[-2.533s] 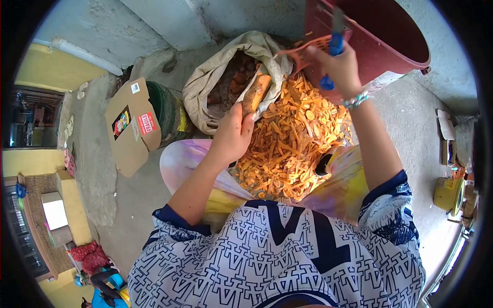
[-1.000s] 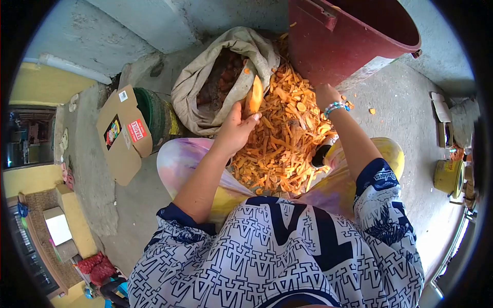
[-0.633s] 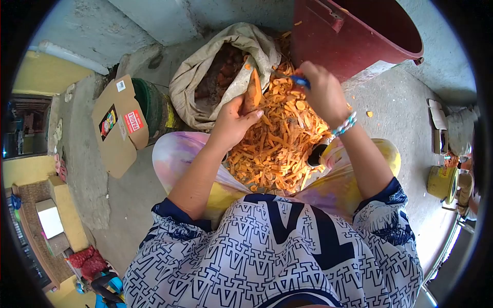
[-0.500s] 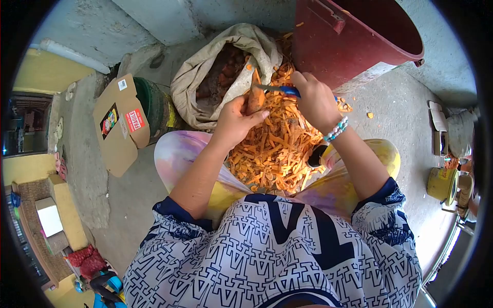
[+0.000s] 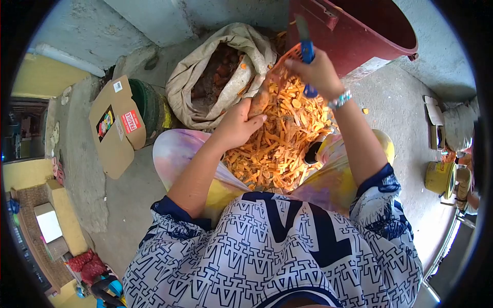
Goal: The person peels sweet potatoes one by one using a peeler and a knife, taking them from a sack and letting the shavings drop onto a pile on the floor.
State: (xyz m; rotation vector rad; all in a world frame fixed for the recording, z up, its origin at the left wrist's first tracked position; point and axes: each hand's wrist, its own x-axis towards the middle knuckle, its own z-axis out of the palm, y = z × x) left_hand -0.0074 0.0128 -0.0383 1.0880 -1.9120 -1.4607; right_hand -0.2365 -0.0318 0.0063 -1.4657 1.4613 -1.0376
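My left hand [image 5: 237,124] is closed around a carrot [image 5: 260,102] with brownish skin, its tip pointing away from me. In my right hand [image 5: 322,76] is a knife [image 5: 302,30] with a blue handle, its blade pointing up and away from the carrot. A blurred reddish-orange piece with holes [image 5: 294,54] shows between the knife and the carrot; its kind I cannot make out. Under both hands lies a heap of orange peelings and cut pieces [image 5: 280,149], between my bent legs.
An open cloth sack [image 5: 179,105] holds muddy reddish-brown roots. A large dark red bin [image 5: 349,46] stands behind the heap. To the left are a green bucket [image 5: 149,105] and a cardboard flap [image 5: 110,141]. A yellow bucket [image 5: 439,177] is far right.
The knife has come off the carrot, swinging up and away, blade now upward. My left hand still holds the carrot, slightly lower. The reddish-orange piece with holes has appeared.
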